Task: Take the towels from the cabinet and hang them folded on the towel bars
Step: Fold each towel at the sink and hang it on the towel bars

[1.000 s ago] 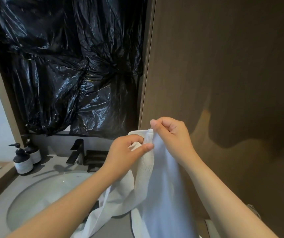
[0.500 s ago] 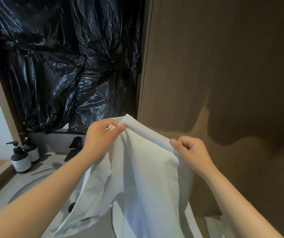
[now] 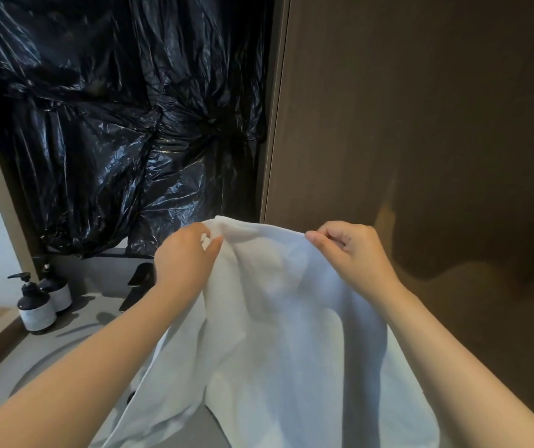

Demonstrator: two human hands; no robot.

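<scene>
The left hand (image 3: pixel 185 257) and right hand (image 3: pixel 353 253) each pinch the top edge of the white towel (image 3: pixel 278 334), which hangs spread between them, just right of the sink (image 3: pixel 59 347). To fold neatly, hold that edge taut and level — then bring corner to corner so the halves match.

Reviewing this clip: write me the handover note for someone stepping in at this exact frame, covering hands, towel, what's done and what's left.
Left hand: pinches the top edge of the white towel at its left end.
Right hand: pinches the same edge further right. The edge is held up between the hands, and the rest hangs down above the sink counter.
Done: one towel is out and in hand, spread open, not folded.
Left: fold it and hang it on a bar. No towel bar shows in this view, and other towels cannot be judged.
</scene>
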